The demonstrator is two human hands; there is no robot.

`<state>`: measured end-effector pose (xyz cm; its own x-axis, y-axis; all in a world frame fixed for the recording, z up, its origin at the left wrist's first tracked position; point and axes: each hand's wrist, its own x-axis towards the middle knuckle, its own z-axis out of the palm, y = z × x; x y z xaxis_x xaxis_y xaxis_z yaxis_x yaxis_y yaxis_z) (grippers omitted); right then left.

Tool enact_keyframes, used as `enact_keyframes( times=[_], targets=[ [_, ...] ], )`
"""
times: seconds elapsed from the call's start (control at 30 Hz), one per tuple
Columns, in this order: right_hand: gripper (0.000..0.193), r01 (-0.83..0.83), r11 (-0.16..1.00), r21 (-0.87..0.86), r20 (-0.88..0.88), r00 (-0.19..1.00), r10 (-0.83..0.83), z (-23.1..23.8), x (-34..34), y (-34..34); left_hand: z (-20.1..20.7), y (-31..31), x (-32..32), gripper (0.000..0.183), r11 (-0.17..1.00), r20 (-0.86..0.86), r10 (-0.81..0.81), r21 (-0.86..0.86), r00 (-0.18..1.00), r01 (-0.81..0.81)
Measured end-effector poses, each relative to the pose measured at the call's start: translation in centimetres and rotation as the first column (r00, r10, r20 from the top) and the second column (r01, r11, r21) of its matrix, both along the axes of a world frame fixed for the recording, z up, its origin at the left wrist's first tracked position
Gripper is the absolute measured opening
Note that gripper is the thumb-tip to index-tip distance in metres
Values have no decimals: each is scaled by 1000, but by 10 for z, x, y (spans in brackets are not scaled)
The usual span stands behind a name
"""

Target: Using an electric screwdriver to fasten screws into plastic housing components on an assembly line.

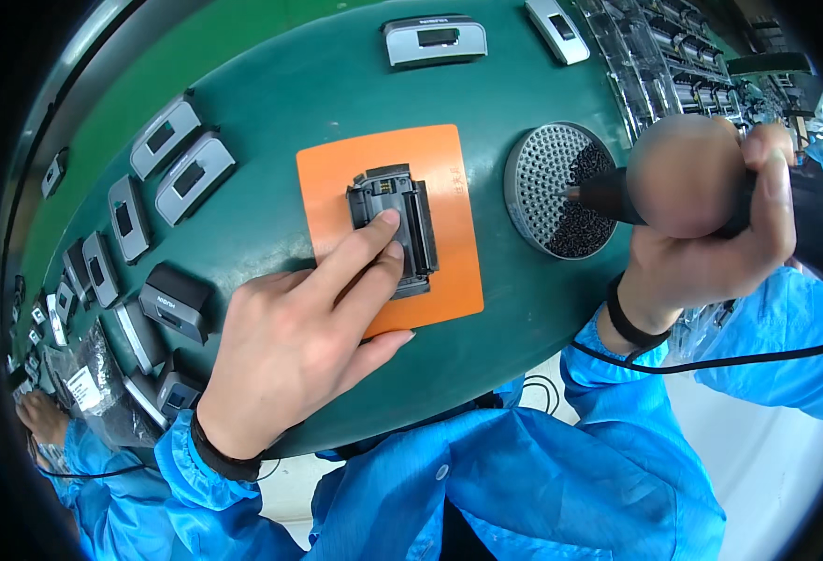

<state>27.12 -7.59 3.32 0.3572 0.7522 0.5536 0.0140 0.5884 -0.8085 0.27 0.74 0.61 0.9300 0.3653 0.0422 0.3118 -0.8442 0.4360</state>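
Note:
My left hand [285, 351] rests with its fingers stretched out, two fingertips pressing on a dark grey device housing [419, 229]. The housing lies on an orange mat [454, 285], its inner side facing up; part of it is hidden under my fingers. My right hand [711, 271] is closed round a black electric screwdriver [608, 194]. The driver's tip points left, over a round tray [535, 173] full of small holes. Small black screws [575, 232] are heaped on the tray's right and lower side. A blurred patch covers part of the right hand.
Several grey-and-black device housings [194, 178] stand along the table's left side, with a plastic bag [103, 388] and another person's hand [42, 418] beyond. Two more housings [435, 39] lie at the far edge. Clear trays of parts [631, 65] stand at far right. A black cord [720, 366] crosses by my right wrist.

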Motion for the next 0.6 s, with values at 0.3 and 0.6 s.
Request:
enact_keyframes(
  times=[0.3,0.6],
  targets=[
    [26,-85,995,-58,75,993,90,-10,7,4,0,0,2,57,999,-31,27,-40,999,-28],
    [21,-26,994,-102,72,997,33,-10,-6,7,-3,2,1,55,1000,39,13,-22,999,-12]
  ],
)
